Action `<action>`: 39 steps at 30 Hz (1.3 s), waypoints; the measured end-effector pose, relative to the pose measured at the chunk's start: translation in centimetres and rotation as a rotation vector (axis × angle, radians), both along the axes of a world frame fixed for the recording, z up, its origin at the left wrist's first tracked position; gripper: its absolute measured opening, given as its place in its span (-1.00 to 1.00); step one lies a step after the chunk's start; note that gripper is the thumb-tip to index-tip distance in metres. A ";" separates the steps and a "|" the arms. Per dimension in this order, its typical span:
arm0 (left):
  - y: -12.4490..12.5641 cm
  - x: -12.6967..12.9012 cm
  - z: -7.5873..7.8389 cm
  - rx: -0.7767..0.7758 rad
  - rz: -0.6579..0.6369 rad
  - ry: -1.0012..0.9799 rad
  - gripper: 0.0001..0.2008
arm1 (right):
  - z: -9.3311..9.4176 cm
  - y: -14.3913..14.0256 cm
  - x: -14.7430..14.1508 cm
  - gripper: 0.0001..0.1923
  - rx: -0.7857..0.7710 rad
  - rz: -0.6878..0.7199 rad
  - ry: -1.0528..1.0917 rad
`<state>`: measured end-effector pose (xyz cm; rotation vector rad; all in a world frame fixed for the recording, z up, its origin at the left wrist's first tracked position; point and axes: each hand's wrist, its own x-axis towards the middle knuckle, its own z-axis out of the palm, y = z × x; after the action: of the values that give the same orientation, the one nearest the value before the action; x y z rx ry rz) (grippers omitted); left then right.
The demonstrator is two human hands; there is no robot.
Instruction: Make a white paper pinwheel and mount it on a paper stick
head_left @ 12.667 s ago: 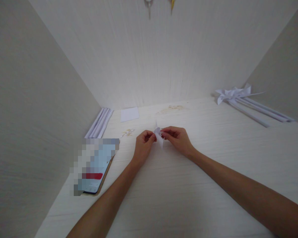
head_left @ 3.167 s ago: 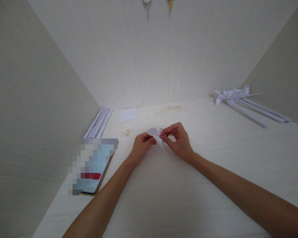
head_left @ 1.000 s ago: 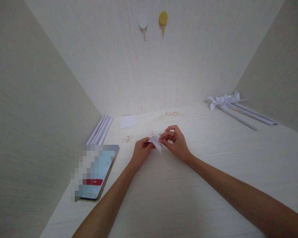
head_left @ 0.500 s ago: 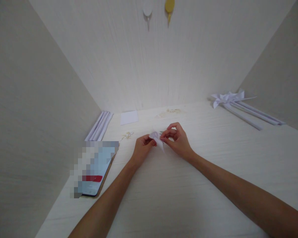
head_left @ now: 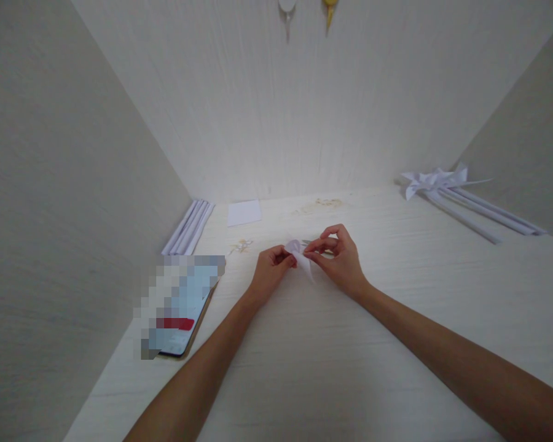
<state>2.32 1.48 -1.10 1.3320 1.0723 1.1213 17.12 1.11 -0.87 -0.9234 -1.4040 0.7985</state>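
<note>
- The pale wood-grain surface (head_left: pixel 332 368) fills the lower view, walled in by light panels on the left, right and far side.
- A phone (head_left: pixel 180 307) with a lit screen lies flat near the left wall.
- Finished white paper pinwheels (head_left: pixel 435 179) on long rolled sticks lie at the far right, well apart from the hands.
- A bundle of white rolled paper sticks (head_left: pixel 190 219) lies along the left wall, beyond the phone.
- A small white paper square (head_left: pixel 244 212) lies flat near the far wall, just beside the sticks.
- The left hand (head_left: pixel 270 274) is curled, thumb and forefinger pinching the folded paper piece (head_left: pixel 300 256) from its left.
- The right hand (head_left: pixel 341 261) pinches the same piece from the right with thumb and fingertips, the other fingers loosely bent above.
- The folded paper piece sits between both hands at mid-surface; whether it touches the surface cannot be told.
</note>
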 end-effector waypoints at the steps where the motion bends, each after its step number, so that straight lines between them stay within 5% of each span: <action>1: 0.0 0.0 0.0 0.005 -0.003 0.010 -0.92 | 0.0 0.0 0.0 -0.59 -0.003 0.010 0.011; 14: 0.2 -0.2 -0.5 0.028 -0.064 0.012 -0.93 | -0.6 0.0 0.0 -0.63 -0.010 0.173 -0.026; 26: 0.0 0.0 0.1 0.057 -0.029 -0.048 -0.96 | 0.1 0.0 0.0 -0.56 -0.062 0.073 0.216; 39: 0.2 0.0 -0.1 0.025 -0.021 -0.076 -0.96 | 0.2 -0.1 0.0 -0.58 -0.195 0.162 0.229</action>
<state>2.34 1.66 -1.23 1.3072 0.9893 1.1638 17.15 1.01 -0.70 -0.8422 -1.2252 1.1426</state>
